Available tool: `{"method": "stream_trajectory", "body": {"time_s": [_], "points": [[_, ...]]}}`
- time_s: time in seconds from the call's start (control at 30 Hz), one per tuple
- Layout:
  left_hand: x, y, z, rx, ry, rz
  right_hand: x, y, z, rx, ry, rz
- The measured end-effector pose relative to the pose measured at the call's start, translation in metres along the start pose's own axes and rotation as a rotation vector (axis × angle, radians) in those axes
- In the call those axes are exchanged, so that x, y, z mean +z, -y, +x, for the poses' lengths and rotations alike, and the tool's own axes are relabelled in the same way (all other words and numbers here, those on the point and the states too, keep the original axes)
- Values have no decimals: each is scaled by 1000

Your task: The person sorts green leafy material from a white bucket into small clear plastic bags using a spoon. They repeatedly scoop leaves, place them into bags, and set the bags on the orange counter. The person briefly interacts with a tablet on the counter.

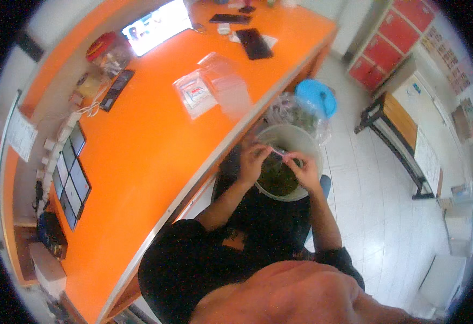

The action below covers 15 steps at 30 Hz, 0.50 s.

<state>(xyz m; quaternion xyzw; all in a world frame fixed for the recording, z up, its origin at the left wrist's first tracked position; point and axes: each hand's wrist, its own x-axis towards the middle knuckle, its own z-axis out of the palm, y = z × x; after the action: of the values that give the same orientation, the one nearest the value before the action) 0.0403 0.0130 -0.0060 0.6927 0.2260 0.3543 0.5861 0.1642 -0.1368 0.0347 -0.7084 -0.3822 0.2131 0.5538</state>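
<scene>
A thin pale strip (277, 152) stretches between my two hands, too blurred to name more exactly. My left hand (254, 163) pinches its left end between thumb and fingertips. The other end is pinched by my right hand (304, 170). Both hands are above a whitish plastic bucket (316, 139), which stands at my lap below the counter edge. Dark green leafy material (277, 181) lies inside the bucket, partly hidden by the hands. Just beyond the bucket is a clear plastic bag (301, 115) with greenish contents, beside a round blue plastic piece (316, 97).
On the orange counter (139, 141) to my left lie clear plastic bags (232, 95), a printed packet (196, 93), a black phone (254, 43), a lit screen (157, 26), a red-lidded jar (108, 54) and several flat devices (72, 176). Red lockers (382, 52) and a bench (398, 121) stand right.
</scene>
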Motion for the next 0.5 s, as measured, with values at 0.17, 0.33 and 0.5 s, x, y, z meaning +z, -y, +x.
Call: {"method": "stream_trajectory", "body": {"time_s": [0.17, 0.33, 0.5], "points": [[-1, -32, 1, -54, -52, -205, -33, -4, 40, -43, -233, -144], [-4, -31, -13, -153, 94, -102, -84, -26, 95, 42, -548, -396], [-13, -25, -25, 126, 98, 144, -42, 36, 115, -383, -629, -508]]}}
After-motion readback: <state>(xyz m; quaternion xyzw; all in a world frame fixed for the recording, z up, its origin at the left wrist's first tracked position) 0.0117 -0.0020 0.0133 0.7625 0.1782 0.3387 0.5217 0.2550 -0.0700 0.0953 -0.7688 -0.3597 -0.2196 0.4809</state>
